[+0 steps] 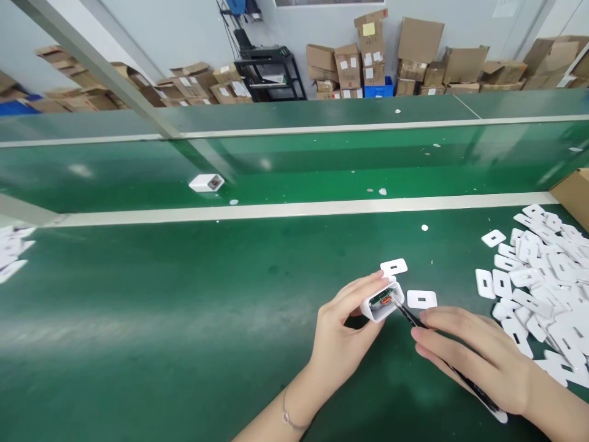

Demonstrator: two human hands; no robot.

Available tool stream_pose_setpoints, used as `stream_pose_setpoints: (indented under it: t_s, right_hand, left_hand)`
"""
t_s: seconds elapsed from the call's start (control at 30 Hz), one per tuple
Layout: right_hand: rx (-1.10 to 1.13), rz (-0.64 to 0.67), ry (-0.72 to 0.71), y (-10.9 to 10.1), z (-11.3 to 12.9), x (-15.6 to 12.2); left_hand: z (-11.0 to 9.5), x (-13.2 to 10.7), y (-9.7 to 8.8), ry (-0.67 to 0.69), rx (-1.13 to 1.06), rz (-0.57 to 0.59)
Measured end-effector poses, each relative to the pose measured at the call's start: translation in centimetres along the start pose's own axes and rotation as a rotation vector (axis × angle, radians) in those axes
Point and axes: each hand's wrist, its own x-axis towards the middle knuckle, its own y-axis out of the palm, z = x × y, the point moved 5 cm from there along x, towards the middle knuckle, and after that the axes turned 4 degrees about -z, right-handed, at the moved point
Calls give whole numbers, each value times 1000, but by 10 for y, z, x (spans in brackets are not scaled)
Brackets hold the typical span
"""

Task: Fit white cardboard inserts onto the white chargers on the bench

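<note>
My left hand [343, 334] grips a white plastic charger housing [376, 315], its open end turned to the right and toward me. Inside the housing a green circuit board with an orange part shows. Closed around black tweezers [407, 314] is my right hand [478, 353]; the tweezer tips reach into the housing's opening beside the orange part. Whether the tips pinch anything is too small to tell. Two flat white end plates with a slot lie close by: one plate [394, 266] just behind the housing, another plate [422, 299] to its right.
A heap of white end plates [552, 270] covers the right of the green table [184, 331]. On the conveyor belt [294, 178] beyond a pale rail [276, 210] lies another white housing [205, 183]. Cardboard boxes [347, 64] line the wall; one carton [575, 193] stands at the right edge.
</note>
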Motion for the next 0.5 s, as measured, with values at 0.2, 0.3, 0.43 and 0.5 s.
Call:
stream_pose_setpoints:
  t_s: [0.2, 0.3, 0.43, 0.5]
  right_hand:
    - [-9, 18, 12, 2, -2, -1]
    - [-18, 3, -9, 1, -2, -1]
    - [-20, 0, -30, -2, -1, 2]
    - [-18, -7, -37, -5, 0, 4]
  left_hand:
    - [-3, -1, 1, 34, 47, 1]
    - [-1, -2, 1, -12, 35, -4]
    - [1, -3, 1, -39, 16, 0]
    - [1, -2, 1, -49, 15, 3]
